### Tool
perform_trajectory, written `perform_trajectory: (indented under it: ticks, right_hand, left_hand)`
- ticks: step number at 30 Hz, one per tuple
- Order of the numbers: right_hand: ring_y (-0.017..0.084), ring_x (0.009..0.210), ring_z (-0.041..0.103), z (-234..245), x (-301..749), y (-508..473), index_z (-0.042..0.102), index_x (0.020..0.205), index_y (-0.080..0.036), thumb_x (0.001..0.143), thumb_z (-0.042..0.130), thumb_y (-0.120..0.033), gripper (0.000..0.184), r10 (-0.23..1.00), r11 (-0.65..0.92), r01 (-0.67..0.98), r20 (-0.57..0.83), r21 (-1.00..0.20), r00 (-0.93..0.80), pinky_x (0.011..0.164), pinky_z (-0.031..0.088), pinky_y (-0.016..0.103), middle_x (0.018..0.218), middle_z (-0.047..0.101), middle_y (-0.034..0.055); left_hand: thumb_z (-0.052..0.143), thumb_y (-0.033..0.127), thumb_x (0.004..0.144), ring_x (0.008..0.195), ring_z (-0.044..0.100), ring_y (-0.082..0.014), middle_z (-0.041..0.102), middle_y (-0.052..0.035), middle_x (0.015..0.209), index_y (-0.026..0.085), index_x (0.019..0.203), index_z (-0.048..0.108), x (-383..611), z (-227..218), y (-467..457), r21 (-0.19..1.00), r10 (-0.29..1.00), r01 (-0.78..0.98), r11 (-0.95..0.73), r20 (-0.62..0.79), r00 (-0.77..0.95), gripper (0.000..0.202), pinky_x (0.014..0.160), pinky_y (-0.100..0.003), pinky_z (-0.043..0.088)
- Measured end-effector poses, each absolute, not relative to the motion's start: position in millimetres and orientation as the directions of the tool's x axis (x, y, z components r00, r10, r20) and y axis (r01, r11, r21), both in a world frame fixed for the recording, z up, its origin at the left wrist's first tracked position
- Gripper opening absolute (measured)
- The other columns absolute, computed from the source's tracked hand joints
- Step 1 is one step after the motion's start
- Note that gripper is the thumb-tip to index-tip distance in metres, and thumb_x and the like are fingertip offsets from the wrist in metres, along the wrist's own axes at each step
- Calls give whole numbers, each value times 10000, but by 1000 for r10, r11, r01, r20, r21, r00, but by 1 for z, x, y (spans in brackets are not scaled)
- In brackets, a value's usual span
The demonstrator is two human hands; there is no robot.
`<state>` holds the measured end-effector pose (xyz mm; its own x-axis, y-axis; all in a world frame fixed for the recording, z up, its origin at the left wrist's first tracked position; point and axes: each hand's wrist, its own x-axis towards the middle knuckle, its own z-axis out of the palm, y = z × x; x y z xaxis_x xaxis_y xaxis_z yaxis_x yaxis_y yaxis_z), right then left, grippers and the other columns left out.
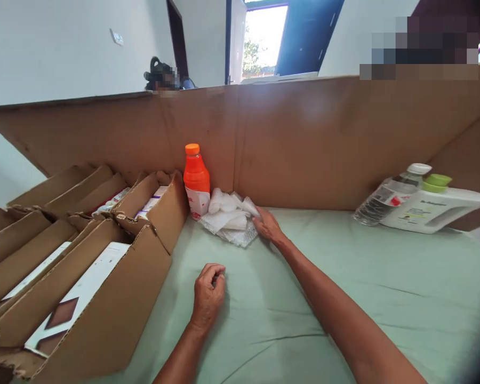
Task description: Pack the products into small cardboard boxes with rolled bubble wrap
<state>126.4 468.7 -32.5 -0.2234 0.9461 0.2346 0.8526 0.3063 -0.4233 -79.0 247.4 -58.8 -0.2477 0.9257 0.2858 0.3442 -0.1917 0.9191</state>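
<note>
My right hand reaches forward across the green cloth and its fingers close on the edge of a heap of white bubble wrap. An orange bottle with an orange cap stands upright just left of the wrap, against the cardboard wall. My left hand rests on the cloth nearer to me, fingers curled into a loose fist with nothing visible in it.
Open cardboard boxes holding white cartons fill the left side. At the far right a clear plastic bottle and a white jug with a green cap lie on their sides. A person's head shows beyond the wall.
</note>
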Motion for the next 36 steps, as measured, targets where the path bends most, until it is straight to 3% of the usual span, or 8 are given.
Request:
perform_trajectory:
  ticks: [12,16,19,23,26,29,32,36]
  right_hand:
    - [336,1298,539,-9,158,402,510,1424,-206,900,489,-321,537,912,277,934,367,-227,-181,1015,446,501,1455,566,146]
    - [306,1316,544,-35,180,330,542,1392,-198,876,496,-327,533,900,319,915,380,-246,-212,1034,455,476,1439,587,131]
    - [308,1306,559,-64,189,287,561,1369,-207,873,487,-379,530,892,358,890,386,-283,-235,1030,464,483,1426,598,128]
    - [316,1290,575,-81,189,265,611,1298,-225,874,469,-398,479,885,376,872,401,-314,-238,1017,474,498,1409,609,135]
    - [326,1274,584,-77,184,263,622,1278,-211,864,476,-379,470,881,383,866,409,-321,-238,1011,476,512,1398,614,153]
    - [324,1268,584,-72,181,262,628,1263,-202,865,466,-363,458,878,384,859,422,-338,-226,1017,469,516,1394,615,156]
    - [325,1280,570,-67,179,259,631,1249,-197,856,461,-350,455,881,376,838,433,-397,-190,1028,459,526,1397,610,154]
    - [313,1292,564,-52,181,249,628,1242,-178,820,489,-349,477,920,349,752,359,-560,-159,1067,443,518,1378,622,156]
  left_hand:
    - [479,34,771,797,676,-182,704,-67,858,162,873,697,-77,-52,247,841,884,473,-262,406,-232,273,713,-291,543]
    - [529,46,772,1056,660,-252,708,-111,1094,184,984,713,-71,-20,209,760,851,567,-319,493,-181,313,949,-425,522]
    - [572,119,847,1294,545,-290,625,-130,1338,210,1158,678,-86,30,167,501,721,786,-362,685,-105,341,1108,-494,413]
    - [534,187,915,1400,459,-329,557,-184,1442,164,1333,570,-142,98,128,258,583,966,-16,788,-200,420,1173,-557,308]
    - [454,118,908,1150,660,-330,715,-202,1178,123,1385,531,-182,124,120,180,742,946,270,588,-324,483,1060,-548,423]
    - [381,55,895,875,734,-314,758,-175,897,105,1403,528,-193,127,118,96,835,915,391,381,-397,530,852,-447,532]
    - [393,48,880,861,719,-308,750,-153,887,129,1436,513,-179,117,107,31,893,967,252,379,-245,574,780,-399,538]
    - [387,41,877,827,686,-265,735,-98,866,163,1459,494,-150,103,69,31,862,987,-155,492,120,604,769,-381,539]
